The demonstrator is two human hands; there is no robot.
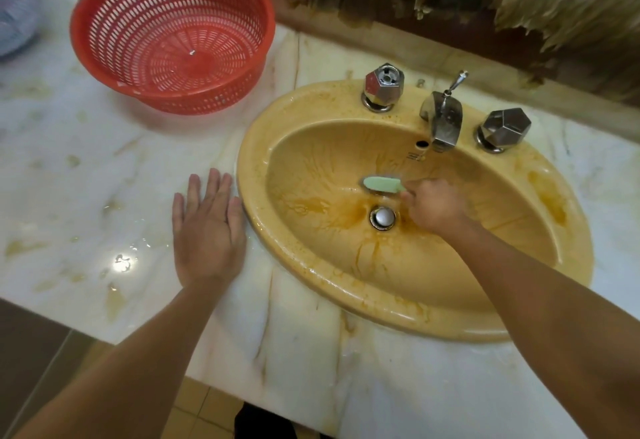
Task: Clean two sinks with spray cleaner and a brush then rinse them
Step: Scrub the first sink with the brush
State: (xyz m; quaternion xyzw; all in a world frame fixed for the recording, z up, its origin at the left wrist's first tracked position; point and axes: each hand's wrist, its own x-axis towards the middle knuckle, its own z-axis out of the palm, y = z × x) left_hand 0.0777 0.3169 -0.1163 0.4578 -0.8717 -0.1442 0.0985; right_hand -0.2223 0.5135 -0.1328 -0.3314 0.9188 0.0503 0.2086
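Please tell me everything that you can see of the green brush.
The brush has a pale green, oblong back that looks like plastic; its bristles face down and hardly show. The right hand grips its right end, hiding the handle. The head lies roughly level inside the yellow sink, against the stained basin, between the drain and the spout.

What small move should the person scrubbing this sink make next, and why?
Probably draw the green brush, gripped by the right hand, leftward over the orange-brown streaks beside the drain. The brush sits just behind the drain, while those streaks look unscrubbed in the sink. The left hand rests flat on the counter, bracing.
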